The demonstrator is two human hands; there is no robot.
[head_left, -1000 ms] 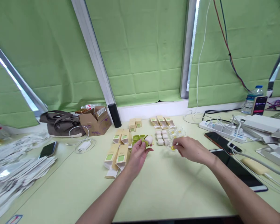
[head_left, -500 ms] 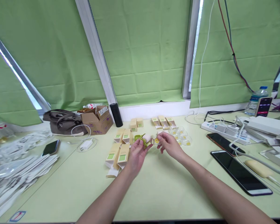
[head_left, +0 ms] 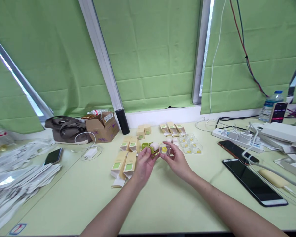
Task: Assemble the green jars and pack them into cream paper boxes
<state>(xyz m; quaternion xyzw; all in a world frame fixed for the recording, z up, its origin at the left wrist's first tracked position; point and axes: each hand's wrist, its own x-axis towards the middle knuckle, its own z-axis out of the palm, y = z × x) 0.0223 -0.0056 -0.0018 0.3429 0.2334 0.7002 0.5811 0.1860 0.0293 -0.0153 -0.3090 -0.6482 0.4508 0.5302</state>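
"Weight of the clear container (head_left: 164,149)?"

"Likely light, slippery; hold its sides. Right grip (head_left: 179,163) pinches it over the desk (head_left: 167,204), right of the green case (head_left: 152,150) the left grip (head_left: 144,164) clasps."

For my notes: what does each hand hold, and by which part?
Left hand: green case with white piece, by its near side. Right hand: clear yellow-centred piece, by its right side.
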